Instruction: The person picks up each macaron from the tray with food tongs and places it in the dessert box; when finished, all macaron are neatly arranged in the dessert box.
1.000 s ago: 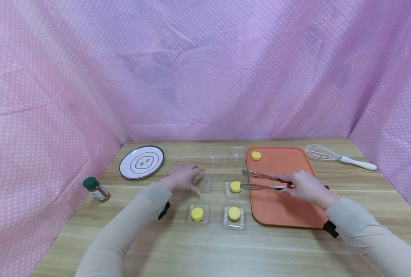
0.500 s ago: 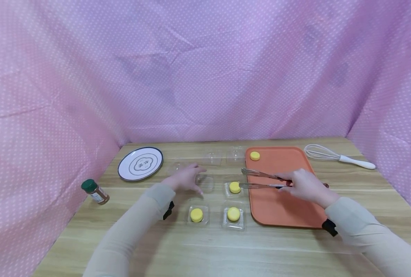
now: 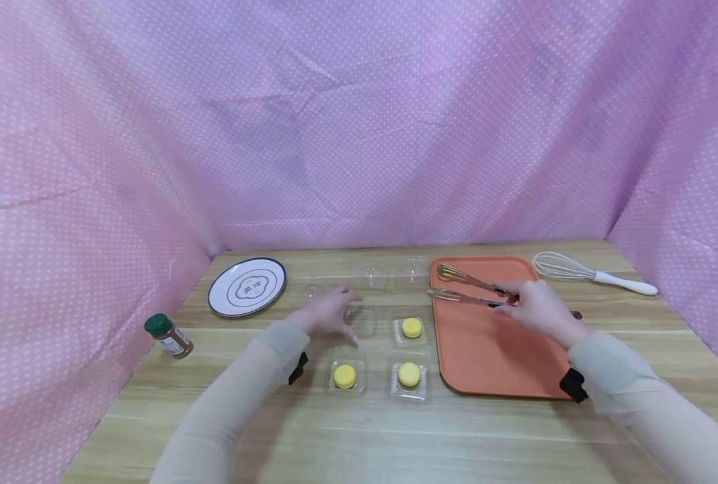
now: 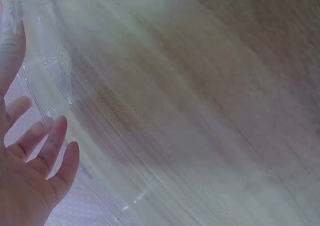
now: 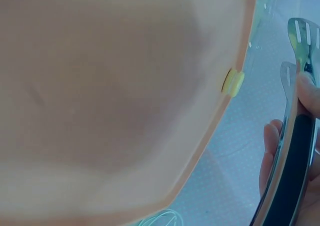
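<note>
My right hand (image 3: 540,309) grips metal tongs (image 5: 292,166) by their dark handles, over the orange tray (image 3: 498,363). The two slotted tips are spread apart and point left. One tip overlaps a yellow macaron (image 5: 233,82) at the tray's far left corner, mostly hidden in the head view. My left hand (image 3: 329,312) has its fingers spread beside a clear plastic box (image 3: 360,321) with nothing in it. Nearer to me, yellow macarons sit in open clear boxes: one at the right (image 3: 412,328), one below it (image 3: 409,374), and one to the left (image 3: 344,376).
More clear boxes (image 3: 371,275) stand along the back. A white plate (image 3: 228,286) with a dark rim lies at the back left, and a green-capped spice jar (image 3: 169,335) at the left edge. A whisk (image 3: 622,282) lies right of the tray.
The right hand has carried the spread tongs away from the boxed macaron, up and rightward over the tray to its far left macaron. The left hand has barely moved.
</note>
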`<state>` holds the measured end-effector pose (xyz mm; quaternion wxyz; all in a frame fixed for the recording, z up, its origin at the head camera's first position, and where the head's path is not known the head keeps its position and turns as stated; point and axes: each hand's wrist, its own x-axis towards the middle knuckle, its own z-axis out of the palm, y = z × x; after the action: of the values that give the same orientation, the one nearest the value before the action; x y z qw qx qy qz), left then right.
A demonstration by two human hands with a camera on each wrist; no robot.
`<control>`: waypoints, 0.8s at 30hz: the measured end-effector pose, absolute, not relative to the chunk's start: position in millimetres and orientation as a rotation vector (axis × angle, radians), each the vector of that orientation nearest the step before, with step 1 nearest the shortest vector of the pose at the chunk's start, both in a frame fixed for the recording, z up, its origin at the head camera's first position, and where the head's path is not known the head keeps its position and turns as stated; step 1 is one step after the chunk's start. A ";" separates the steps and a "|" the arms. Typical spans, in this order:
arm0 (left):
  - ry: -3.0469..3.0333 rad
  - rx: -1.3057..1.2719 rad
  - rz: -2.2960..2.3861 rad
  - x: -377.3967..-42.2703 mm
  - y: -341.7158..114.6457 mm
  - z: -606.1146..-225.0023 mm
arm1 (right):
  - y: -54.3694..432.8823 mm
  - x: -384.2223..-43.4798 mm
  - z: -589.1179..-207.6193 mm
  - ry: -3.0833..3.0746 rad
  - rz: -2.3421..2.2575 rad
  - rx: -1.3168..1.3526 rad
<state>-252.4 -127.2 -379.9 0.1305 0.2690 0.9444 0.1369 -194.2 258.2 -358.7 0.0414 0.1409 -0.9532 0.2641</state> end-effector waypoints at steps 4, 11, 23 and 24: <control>2.736 0.780 0.418 -253.1 -127.3 -380.8 | 261.7 -202.1 -358.9 -2.908 0.830 0.362; 2.725 0.771 0.442 -253.2 -127.7 -381.2 | 267.4 -214.2 -363.2 -2.930 0.818 0.325; 2.737 0.805 0.430 -255.6 -129.0 -384.5 | 269.9 -227.1 -364.6 -2.967 0.743 0.296; 2.736 0.801 0.428 -255.8 -129.1 -384.9 | 270.0 -228.2 -364.9 -2.970 0.738 0.298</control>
<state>-255.8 -129.1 -384.9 0.1289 0.2754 0.9412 0.1473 -228.2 270.0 -364.9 0.0332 0.0969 -0.9654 0.2400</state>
